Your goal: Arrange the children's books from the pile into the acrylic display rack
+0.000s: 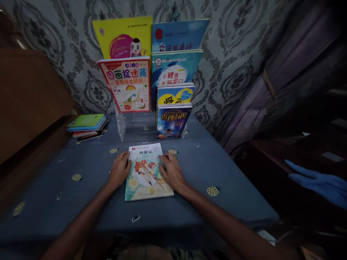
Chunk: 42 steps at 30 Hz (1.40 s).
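Observation:
A picture-covered paperback book (pixel 148 175) lies on the dark blue tablecloth, its white title band at the top and a figure in a red cape on the cover. My left hand (pixel 119 168) grips its left edge, thumb against the side and fingers bent. On the opposite edge, my right hand (pixel 172 169) holds the book with its fingertips at the upper right of the cover. Behind it stands a clear acrylic book rack (pixel 135 130). Upright in the rack are a red-framed puzzle book (pixel 130 86), a dark blue book (pixel 173 122) and several others.
A stack of thin books (pixel 88 122) lies at the back left of the table (pixel 89 206). A wooden panel (pixel 29 104) borders the left side. Patterned wallpaper is behind, a tied purple curtain (pixel 249 104) at right. A blue glove-like shape (pixel 320 182) lies beyond the right edge.

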Tool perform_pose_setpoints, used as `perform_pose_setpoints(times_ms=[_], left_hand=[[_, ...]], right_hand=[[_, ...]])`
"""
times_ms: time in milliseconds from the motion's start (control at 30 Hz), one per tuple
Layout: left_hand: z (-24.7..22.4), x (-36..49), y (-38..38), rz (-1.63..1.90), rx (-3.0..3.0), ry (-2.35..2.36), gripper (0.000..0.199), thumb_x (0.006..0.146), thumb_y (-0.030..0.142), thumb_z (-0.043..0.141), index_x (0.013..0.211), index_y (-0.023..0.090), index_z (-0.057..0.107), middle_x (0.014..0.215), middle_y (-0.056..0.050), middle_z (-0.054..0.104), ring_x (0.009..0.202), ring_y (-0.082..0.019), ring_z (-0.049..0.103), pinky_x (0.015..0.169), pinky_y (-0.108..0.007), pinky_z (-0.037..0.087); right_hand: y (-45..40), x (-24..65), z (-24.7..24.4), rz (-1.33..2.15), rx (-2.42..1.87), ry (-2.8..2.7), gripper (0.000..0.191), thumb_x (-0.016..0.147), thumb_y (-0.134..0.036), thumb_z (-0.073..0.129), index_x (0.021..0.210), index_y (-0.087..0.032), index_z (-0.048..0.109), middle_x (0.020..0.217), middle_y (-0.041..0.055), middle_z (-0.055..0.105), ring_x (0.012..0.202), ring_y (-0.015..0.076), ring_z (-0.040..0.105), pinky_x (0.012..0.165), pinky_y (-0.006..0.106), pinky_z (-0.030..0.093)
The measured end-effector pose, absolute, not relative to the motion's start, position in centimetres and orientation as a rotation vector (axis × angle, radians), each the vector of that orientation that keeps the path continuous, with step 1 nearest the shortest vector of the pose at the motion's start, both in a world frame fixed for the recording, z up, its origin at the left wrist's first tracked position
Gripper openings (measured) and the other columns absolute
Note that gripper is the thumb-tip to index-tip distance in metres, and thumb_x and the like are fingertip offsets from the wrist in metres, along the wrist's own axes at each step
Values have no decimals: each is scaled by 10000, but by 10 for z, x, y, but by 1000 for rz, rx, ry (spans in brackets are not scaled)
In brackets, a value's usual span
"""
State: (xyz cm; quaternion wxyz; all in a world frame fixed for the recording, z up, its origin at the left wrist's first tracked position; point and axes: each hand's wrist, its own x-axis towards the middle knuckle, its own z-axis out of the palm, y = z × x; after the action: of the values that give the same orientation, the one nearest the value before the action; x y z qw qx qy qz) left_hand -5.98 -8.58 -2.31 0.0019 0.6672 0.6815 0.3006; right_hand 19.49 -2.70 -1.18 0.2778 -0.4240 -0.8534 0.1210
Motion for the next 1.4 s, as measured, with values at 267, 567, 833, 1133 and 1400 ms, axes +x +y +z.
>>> perform_pose_setpoints(times_ms=[267,567,833,1133,1400], left_hand=[[-24,-68,-69,907,2106,2161,409,964,268,407,1311,197,611,1405,-124,602,1329,-289,533,1113,-514,417],[-25,-68,-67,889,2145,2138,422,979,261,379,1329,191,604,1403,-138,609,1312,-293,556,1104,-536,422],[-23,-69,-64,881,2224,2116,414,972,231,397,1330,182,599,1352,-134,643,1233,-272,613,1063,-477,477],[-23,-69,-66,777,2233,2189,424,988,255,363,1328,166,600,1393,-146,620,1270,-292,596,1041,-505,482],[-23,-68,-67,755,2245,2198,427,996,269,360,1339,175,597,1396,-148,617,1263,-287,597,1047,-508,476]], right_hand=[[-24,188,-1,243,-1071,-2481,332,959,-199,485,1244,-146,646,1381,183,585,1288,334,510,1057,523,448],[-4,117,0,330,-572,-2814,474,976,-167,485,1445,-95,488,1531,188,482,1473,263,382,1216,469,301],[15,88,-10,363,-554,-2762,494,957,-170,532,1428,-28,493,1522,238,469,1474,268,383,1231,455,303],[15,96,-9,347,-626,-2684,480,1007,-263,459,1444,-67,501,1514,202,495,1457,267,413,1219,438,339],[20,120,-7,339,-754,-2657,490,997,-323,505,1414,-67,530,1506,213,502,1445,280,430,1214,438,348]])
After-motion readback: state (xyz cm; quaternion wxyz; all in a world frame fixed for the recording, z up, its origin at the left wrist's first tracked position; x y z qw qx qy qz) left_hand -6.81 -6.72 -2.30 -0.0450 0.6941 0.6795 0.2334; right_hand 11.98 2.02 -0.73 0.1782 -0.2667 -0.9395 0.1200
